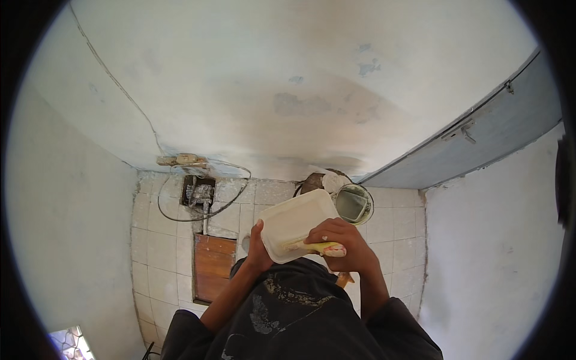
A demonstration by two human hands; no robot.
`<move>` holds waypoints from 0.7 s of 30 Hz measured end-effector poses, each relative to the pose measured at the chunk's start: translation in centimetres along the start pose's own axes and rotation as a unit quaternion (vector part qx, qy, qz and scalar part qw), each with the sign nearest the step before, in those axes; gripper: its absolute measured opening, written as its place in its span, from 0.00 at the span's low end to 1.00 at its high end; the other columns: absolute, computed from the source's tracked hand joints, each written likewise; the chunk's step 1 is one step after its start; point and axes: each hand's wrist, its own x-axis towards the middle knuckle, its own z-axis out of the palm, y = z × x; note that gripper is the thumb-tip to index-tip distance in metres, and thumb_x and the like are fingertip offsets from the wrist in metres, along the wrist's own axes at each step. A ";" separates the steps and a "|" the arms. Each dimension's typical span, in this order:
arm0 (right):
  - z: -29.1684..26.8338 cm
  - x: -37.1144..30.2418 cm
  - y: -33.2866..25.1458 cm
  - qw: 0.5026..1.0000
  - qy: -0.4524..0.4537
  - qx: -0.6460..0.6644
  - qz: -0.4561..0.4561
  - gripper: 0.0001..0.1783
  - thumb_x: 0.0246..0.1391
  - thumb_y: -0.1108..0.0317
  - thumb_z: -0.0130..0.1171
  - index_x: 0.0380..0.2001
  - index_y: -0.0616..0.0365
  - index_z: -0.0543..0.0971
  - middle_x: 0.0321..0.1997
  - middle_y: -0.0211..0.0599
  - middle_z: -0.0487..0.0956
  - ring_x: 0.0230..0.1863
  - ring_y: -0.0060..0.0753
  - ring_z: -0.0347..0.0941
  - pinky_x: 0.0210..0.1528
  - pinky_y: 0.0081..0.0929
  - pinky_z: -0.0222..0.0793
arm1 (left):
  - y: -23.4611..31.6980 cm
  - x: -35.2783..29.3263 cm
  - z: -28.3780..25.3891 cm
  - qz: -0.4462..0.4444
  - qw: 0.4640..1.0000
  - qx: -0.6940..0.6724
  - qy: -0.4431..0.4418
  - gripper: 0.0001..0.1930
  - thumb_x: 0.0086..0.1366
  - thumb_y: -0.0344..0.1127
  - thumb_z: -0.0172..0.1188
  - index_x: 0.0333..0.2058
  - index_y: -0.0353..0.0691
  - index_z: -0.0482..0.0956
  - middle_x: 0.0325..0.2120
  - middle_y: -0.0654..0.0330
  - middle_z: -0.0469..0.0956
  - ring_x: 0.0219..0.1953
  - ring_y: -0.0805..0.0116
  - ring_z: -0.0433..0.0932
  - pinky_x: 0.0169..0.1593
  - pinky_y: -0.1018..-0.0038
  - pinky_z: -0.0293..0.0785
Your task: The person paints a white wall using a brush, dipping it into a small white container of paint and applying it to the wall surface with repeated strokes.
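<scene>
My left hand is closed on the left edge of a shallow white rectangular tray, thumb over its rim, in front of my body. The tray is tilted. In my right hand is a paintbrush with a yellow, paint-smeared handle. Its head reaches down into the near right part of the tray, and the bristle tips are hard to make out. A pale film coats the tray's inside. Some light paint marks the right hand's fingers.
A bucket with greyish liquid stands on the tiled floor by the wall, beside a dark round object. Farther left are a floor pit with a pipe, a looped cable and a wooden panel. A blue-grey door is at right.
</scene>
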 end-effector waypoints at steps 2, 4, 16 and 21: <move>-0.9 0.1 -0.4 1.000 -0.010 0.001 0.006 0.23 0.24 0.81 0.62 0.32 0.49 0.77 0.34 0.26 0.77 0.40 0.34 0.72 0.42 0.29 0.66 | -0.2 -0.2 -0.1 0.001 1.000 -0.020 0.000 0.39 0.62 0.63 0.39 0.61 0.37 0.53 0.56 0.49 0.64 0.56 0.54 0.68 0.58 0.61 0.65; -0.4 0.1 -1.6 1.000 -0.007 0.005 0.014 0.22 0.25 0.82 0.61 0.31 0.49 0.77 0.32 0.26 0.77 0.38 0.34 0.72 0.41 0.30 0.66 | 0.7 -1.8 -0.2 -0.010 1.000 -0.014 0.010 0.38 0.63 0.62 0.38 0.61 0.36 0.53 0.56 0.49 0.64 0.56 0.55 0.67 0.58 0.60 0.65; 2.0 2.4 0.6 0.999 -0.017 -0.003 -0.032 0.21 0.27 0.81 0.59 0.30 0.50 0.78 0.32 0.26 0.77 0.36 0.34 0.73 0.39 0.30 0.66 | 0.9 0.1 -1.7 -0.016 0.999 -0.044 -0.016 0.37 0.63 0.60 0.37 0.61 0.36 0.54 0.56 0.50 0.65 0.57 0.56 0.66 0.59 0.62 0.62; 2.3 2.9 1.3 0.998 0.012 -0.005 -0.062 0.23 0.25 0.81 0.57 0.32 0.50 0.78 0.34 0.29 0.78 0.37 0.38 0.74 0.40 0.30 0.68 | 0.9 -0.1 -2.0 0.032 0.998 -0.029 0.046 0.36 0.64 0.60 0.35 0.61 0.38 0.54 0.56 0.51 0.64 0.57 0.55 0.66 0.60 0.61 0.61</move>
